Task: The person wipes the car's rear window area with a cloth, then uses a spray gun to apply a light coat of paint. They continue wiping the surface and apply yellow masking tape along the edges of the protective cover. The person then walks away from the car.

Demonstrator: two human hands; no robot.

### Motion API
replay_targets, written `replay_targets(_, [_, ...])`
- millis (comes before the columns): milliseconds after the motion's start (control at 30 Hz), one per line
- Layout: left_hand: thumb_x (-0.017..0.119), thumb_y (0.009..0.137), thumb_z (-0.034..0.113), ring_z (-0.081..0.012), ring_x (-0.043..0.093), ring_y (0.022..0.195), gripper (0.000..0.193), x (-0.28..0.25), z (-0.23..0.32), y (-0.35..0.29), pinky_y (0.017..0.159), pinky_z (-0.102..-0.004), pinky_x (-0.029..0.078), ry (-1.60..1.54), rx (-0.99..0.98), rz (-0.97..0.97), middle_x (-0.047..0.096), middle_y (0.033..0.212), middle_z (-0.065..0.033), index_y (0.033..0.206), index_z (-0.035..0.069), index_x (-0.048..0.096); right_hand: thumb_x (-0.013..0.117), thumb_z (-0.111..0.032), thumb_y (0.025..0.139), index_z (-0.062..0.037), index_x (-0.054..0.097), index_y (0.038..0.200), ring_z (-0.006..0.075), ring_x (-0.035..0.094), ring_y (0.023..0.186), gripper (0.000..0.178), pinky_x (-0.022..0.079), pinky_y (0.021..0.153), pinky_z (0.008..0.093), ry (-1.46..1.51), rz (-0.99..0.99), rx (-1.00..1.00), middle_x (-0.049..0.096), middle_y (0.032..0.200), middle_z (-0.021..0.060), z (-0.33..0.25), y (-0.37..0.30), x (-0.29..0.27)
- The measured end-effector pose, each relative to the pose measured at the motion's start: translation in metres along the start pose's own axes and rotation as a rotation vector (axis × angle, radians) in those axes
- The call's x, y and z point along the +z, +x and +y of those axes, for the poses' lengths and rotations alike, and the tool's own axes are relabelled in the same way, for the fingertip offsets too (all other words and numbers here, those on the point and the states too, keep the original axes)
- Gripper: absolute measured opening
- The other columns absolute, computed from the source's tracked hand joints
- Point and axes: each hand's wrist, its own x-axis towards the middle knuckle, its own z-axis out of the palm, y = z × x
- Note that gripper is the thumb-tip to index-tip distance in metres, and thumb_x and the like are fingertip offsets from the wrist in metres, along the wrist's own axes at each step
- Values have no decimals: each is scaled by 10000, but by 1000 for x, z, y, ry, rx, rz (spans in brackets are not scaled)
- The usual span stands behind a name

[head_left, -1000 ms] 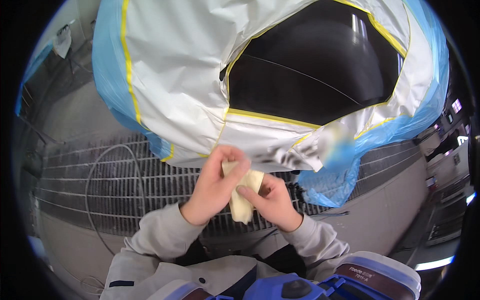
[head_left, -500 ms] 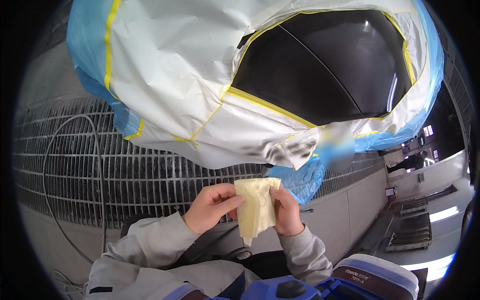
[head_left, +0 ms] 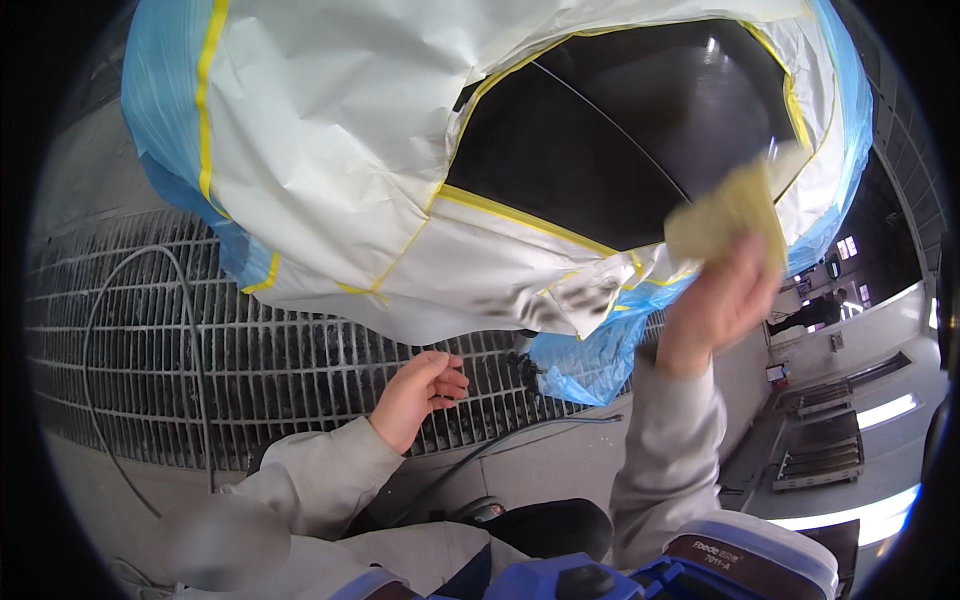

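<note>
My right hand [head_left: 722, 305] is closed on a pale yellow tack cloth [head_left: 722, 218], smeared by motion. It holds the cloth over the lower right edge of a glossy black car panel [head_left: 590, 120], which a thin seam crosses; whether the cloth touches it I cannot tell. White masking paper [head_left: 320, 130], yellow tape [head_left: 530, 215] and blue plastic film [head_left: 165, 120] surround the panel. Over the floor grating, my left hand [head_left: 420, 395] is empty, its fingers loosely bent and apart.
A metal floor grating [head_left: 130, 340] runs below the car, with a grey hose [head_left: 92, 320] looped across it. Another hose [head_left: 480, 452] lies near my legs. A respirator [head_left: 600, 580] fills the lower edge. Far right, a person in dark clothes [head_left: 812, 312] stands near the wall.
The left hand has let go of the cloth and dropped slightly left. My right hand has carried the cloth up and right to the black panel's edge.
</note>
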Motion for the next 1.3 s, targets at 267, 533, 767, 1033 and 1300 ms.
replay_targets(267, [540,1149,395,-174,731,1010,349,-2,-19,-2,883,-318,541,90,-166,14,766,1116,-64,1273,98,673,611,-362,1085,105,304,1685,572,270,1616,820,229,1327,584,-765,-262,-637,252,1772,342,35,39,128])
replay_targets(533, [536,1148,384,-176,725,1004,337,-11,-25,2,882,-322,537,161,-184,57,768,1095,-66,1256,96,672,811,-292,848,5,525,1612,441,529,1502,868,456,1212,517,-628,-416,-549,429,1731,242,32,4,142])
replay_targets(767, [551,1143,391,-173,720,1014,332,-10,-27,0,881,-325,530,192,-199,37,764,1106,-61,1250,101,673,739,-334,930,-177,704,1465,304,715,1203,559,604,940,426,-661,-815,-786,756,1287,59,48,-22,114])
replay_targets(1033, [569,1141,402,-153,718,1013,326,-9,-18,-7,879,-312,524,241,-203,28,763,1113,-49,1253,114,673,572,-284,1061,-17,463,1611,410,436,1488,621,349,1204,477,-648,-205,-539,491,1598,198,76,72,73])
replay_targets(1300, [574,1148,402,-149,718,1005,326,-11,-24,1,869,-299,525,282,-202,19,764,1107,-44,1253,110,673,633,-287,1019,-5,395,1698,439,289,1659,772,187,1348,569,-767,-192,-464,326,1799,201,50,17,140])
